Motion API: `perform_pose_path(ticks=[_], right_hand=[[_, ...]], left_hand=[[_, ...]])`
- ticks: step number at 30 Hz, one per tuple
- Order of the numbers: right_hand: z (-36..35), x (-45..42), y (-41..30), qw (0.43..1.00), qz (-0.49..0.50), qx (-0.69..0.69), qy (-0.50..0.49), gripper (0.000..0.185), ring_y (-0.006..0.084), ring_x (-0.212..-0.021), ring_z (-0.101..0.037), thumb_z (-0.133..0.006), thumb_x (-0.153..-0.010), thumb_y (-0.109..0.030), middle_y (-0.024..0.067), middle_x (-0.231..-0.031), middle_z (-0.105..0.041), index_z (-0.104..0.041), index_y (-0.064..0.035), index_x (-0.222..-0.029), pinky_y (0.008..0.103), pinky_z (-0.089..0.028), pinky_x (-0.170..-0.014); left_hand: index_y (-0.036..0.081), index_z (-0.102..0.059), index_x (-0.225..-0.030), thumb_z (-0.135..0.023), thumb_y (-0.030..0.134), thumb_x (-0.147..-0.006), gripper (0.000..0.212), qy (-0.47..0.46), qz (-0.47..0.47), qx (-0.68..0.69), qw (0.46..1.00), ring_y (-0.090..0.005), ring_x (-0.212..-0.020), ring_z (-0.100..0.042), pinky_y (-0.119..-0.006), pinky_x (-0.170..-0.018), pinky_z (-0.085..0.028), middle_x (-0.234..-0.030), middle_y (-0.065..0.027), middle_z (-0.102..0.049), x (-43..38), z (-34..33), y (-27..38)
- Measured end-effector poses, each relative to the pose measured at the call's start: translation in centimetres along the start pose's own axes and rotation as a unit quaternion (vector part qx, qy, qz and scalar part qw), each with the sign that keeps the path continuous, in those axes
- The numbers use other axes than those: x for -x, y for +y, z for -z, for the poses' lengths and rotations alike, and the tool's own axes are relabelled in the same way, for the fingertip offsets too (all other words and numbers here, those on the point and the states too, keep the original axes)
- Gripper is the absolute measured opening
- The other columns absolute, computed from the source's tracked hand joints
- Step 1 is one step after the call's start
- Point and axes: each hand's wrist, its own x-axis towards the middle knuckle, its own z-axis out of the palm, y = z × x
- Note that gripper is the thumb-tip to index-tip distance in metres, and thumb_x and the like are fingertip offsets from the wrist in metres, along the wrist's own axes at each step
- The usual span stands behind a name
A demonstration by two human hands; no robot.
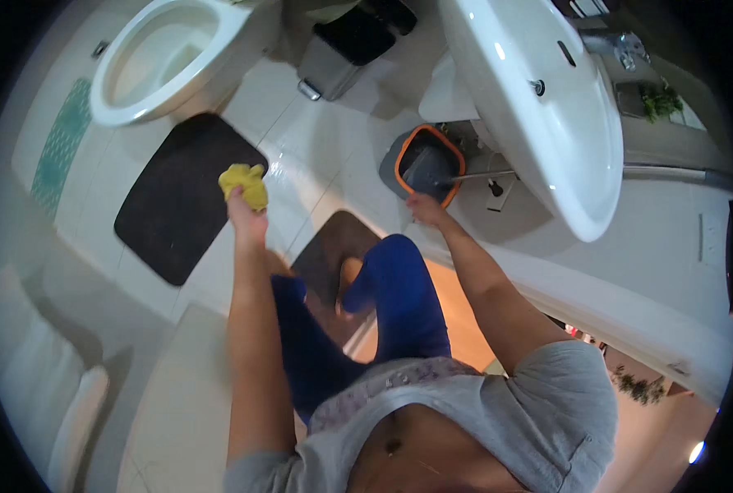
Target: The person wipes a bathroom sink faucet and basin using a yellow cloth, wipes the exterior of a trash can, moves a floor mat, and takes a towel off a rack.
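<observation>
My left hand (246, 225) is closed around a crumpled yellow cloth (245, 185), held out above a dark bath mat. Down at the right, my right hand (427, 209) grips the near rim of a grey bucket (391, 163) with an orange edge. The bucket stands on the tiles under the washbasin. A flat grey head (429, 169), apparently a mop's, sits inside it on a metal pole (483, 175), which passes out of sight behind the basin.
A white toilet (157, 114) with its lid up stands at upper left, near a pedal bin (342, 65). The washbasin (564, 135) juts out at right. Dark mats (181, 203) and a green one (61, 148) lie around. A power socket (499, 196) is beside the bucket.
</observation>
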Motion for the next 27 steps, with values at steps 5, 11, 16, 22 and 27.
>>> perform_pose_path(ticks=[5, 11, 16, 22, 27], right_hand=[[-3.6, -7.6, 8.4, 0.977, 0.055, 0.15, 0.144, 0.024, 0.0364, -0.082, -0.059, -0.048, -0.081, -0.023, 0.0187, -0.085, -0.061, -0.059, -0.0026, -0.086, 0.046, -0.045, -0.07], [-4.5, -13.9, 5.2, 0.956, 0.122, 0.017, 0.266, 0.02, 0.0372, -0.084, -0.057, -0.05, -0.082, -0.018, 0.0212, -0.089, -0.059, -0.058, -0.0017, -0.091, 0.0446, -0.045, -0.073], [7.2, -19.3, -13.7, 0.814, 0.307, -0.028, 0.492, 0.051, 0.0422, -0.109, -0.043, -0.053, -0.081, -0.015, 0.0251, -0.124, -0.041, -0.036, -0.0017, -0.127, 0.0451, -0.037, -0.091], [21.7, -22.3, -20.9, 0.75, 0.245, 0.138, 0.599, 0.052, 0.037, -0.112, -0.043, -0.056, -0.078, -0.014, 0.022, -0.124, -0.042, -0.038, -0.0014, -0.125, 0.0427, -0.036, -0.095], [20.2, -22.1, -20.9, 0.764, 0.156, 0.221, 0.585, 0.03, 0.0334, -0.107, -0.049, -0.05, -0.081, -0.012, 0.021, -0.116, -0.048, -0.05, -0.002, -0.11, 0.0445, -0.043, -0.087]], left_hand=[[0.006, -0.042, -0.122, -0.038, 0.022, -0.089, 0.037, -0.065, 0.042, -0.021, 0.997, -0.0269, -0.109, -0.05, -0.041, -0.089, -0.042, -0.119, -0.0131, -0.05, -6.1, -0.5, -2.8], [0.003, -0.039, -0.122, -0.039, 0.02, -0.092, 0.035, -0.157, 0.002, -0.038, 0.987, -0.0251, -0.109, -0.05, -0.038, -0.093, -0.041, -0.119, -0.0132, -0.049, -3.2, -2.4, -0.3], [0.004, -0.04, -0.121, -0.041, 0.02, -0.091, 0.034, -0.15, -0.102, -0.064, 0.981, -0.0238, -0.108, -0.051, -0.038, -0.091, -0.042, -0.117, -0.0108, -0.051, -0.9, -2.1, 2.1], [0.003, -0.039, -0.122, -0.04, 0.02, -0.091, 0.035, -0.152, -0.037, -0.084, 0.984, -0.0265, -0.109, -0.051, -0.04, -0.094, -0.041, -0.118, -0.0122, -0.05, -1.8, -1.3, 0.7], [0.002, -0.038, -0.122, -0.04, 0.018, -0.09, 0.035, -0.166, -0.065, -0.091, 0.98, -0.0268, -0.108, -0.05, -0.041, -0.094, -0.04, -0.117, -0.013, -0.05, -1.6, 0.3, 2.7]])
